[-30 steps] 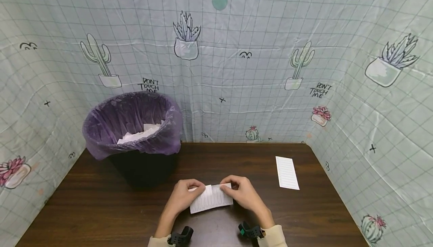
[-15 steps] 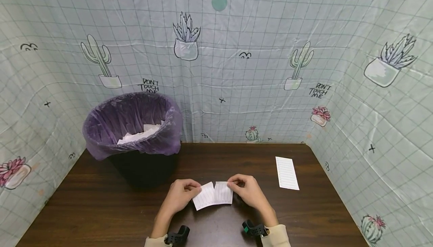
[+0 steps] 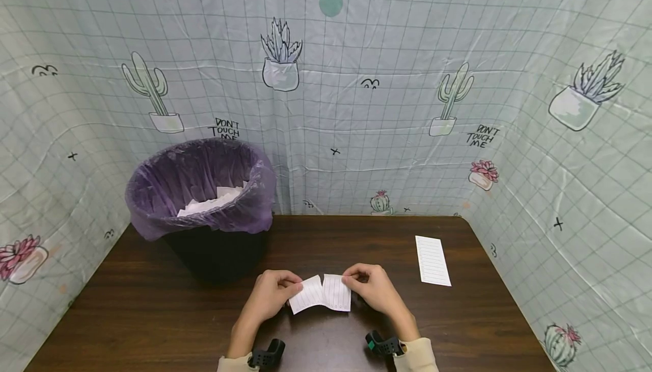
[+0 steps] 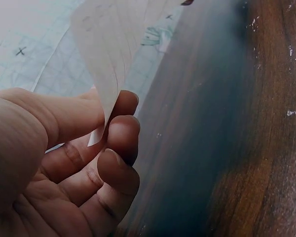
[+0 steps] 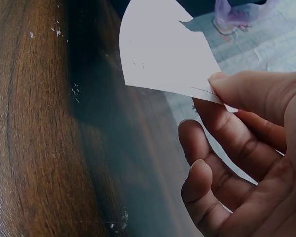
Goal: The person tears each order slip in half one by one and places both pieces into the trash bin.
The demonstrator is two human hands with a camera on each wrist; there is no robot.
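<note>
Paper [image 3: 211, 204] lies inside the purple-lined bin [image 3: 216, 253]; left grip [image 3: 270, 294] and right grip [image 3: 376, 288] pinch one part-torn sheet [image 3: 337, 293].

Read the head view as a dial. A dark wood-grain worktop [image 3: 356, 247] fills its foot at six o'clock. At the worktop's own ten o'clock stands a black bin [image 3: 219, 256], a purple liner [image 3: 260, 208] folded over its rim and white papers [image 3: 209, 205] inside. Toward the worktop's two o'clock a ruled white card [image 3: 433, 260] lies flat. A pale gridded curtain [image 3: 326, 117] hangs behind, bearing a green dot [image 3: 331, 2] at twelve, a potted succulent print [image 3: 281, 73] at eleven, a potted cactus print [image 3: 165, 123] at ten and a round cactus print [image 3: 559, 346] at four.
</note>
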